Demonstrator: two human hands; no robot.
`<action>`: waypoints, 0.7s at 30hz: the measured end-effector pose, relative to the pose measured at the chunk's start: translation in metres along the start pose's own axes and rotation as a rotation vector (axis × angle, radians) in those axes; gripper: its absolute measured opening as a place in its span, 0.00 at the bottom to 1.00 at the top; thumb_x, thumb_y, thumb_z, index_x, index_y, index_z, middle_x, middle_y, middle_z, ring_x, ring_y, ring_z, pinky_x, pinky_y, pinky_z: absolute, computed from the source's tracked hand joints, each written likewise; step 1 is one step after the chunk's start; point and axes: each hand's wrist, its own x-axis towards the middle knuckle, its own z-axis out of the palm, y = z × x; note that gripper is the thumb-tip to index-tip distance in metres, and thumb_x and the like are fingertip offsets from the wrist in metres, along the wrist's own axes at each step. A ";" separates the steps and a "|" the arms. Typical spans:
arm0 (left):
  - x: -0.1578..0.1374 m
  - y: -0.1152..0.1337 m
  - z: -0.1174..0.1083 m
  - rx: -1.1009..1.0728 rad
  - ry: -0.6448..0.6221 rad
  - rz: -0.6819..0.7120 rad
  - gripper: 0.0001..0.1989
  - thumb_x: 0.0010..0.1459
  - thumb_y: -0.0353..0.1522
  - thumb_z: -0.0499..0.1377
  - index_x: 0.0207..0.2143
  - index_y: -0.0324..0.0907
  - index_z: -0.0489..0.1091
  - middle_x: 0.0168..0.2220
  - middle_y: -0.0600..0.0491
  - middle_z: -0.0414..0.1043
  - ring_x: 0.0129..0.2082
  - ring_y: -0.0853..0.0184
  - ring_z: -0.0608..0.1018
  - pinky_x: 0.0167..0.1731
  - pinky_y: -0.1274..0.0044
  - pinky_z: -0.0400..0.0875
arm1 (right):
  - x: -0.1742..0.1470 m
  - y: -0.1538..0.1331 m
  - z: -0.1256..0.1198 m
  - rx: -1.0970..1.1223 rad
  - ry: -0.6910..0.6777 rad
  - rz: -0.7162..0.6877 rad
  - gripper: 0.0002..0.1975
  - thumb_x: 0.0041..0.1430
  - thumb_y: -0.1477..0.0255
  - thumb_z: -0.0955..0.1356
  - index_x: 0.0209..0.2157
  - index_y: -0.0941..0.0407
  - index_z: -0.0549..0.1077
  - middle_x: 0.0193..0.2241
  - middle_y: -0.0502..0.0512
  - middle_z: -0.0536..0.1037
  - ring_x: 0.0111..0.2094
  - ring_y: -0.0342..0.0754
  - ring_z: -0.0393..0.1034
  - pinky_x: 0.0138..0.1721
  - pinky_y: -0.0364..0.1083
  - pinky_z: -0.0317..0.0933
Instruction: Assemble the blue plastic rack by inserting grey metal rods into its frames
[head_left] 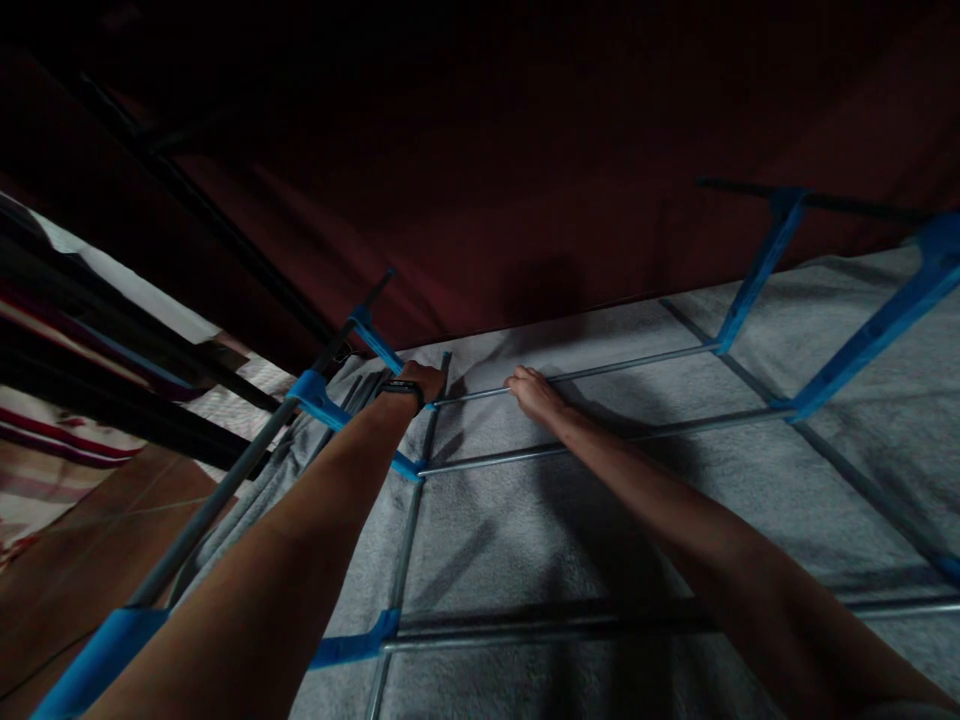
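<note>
A frame of grey metal tubes and blue plastic connectors lies on a grey blanket [495, 540]. My left hand [424, 380], with a black band at the wrist, is closed around the far left joint, where a blue plastic connector [384, 350] meets the side tube [409, 540]. Its fingertips are partly hidden. My right hand [535, 395] pinches the farthest metal cross tube [637, 362], a little right of that joint. Nearer to me runs a second cross tube [495, 459], under my right forearm, and another cross tube [525, 634] lies closer still.
On the right, blue connectors [862, 330] rise from the frame to a dark upper tube [855, 205]. Along the left runs another raised tube [217, 500]. A dark red cloth [465, 200] hangs behind. Black bars [210, 220] and a tiled floor [112, 530] are at left.
</note>
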 end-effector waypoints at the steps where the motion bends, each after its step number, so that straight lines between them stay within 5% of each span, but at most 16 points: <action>1: -0.001 0.000 0.000 0.001 -0.005 0.002 0.16 0.58 0.32 0.55 0.46 0.37 0.77 0.46 0.37 0.78 0.51 0.51 0.77 0.51 0.67 0.68 | 0.000 0.000 0.000 0.001 0.002 -0.001 0.16 0.66 0.78 0.58 0.44 0.59 0.76 0.45 0.61 0.72 0.48 0.51 0.62 0.49 0.45 0.55; 21: -0.006 0.007 0.000 0.016 0.034 0.017 0.18 0.59 0.29 0.52 0.47 0.38 0.76 0.46 0.38 0.78 0.52 0.52 0.76 0.50 0.68 0.69 | -0.001 -0.002 0.000 -0.041 -0.015 -0.016 0.18 0.64 0.81 0.58 0.43 0.60 0.78 0.44 0.63 0.72 0.47 0.52 0.63 0.50 0.47 0.56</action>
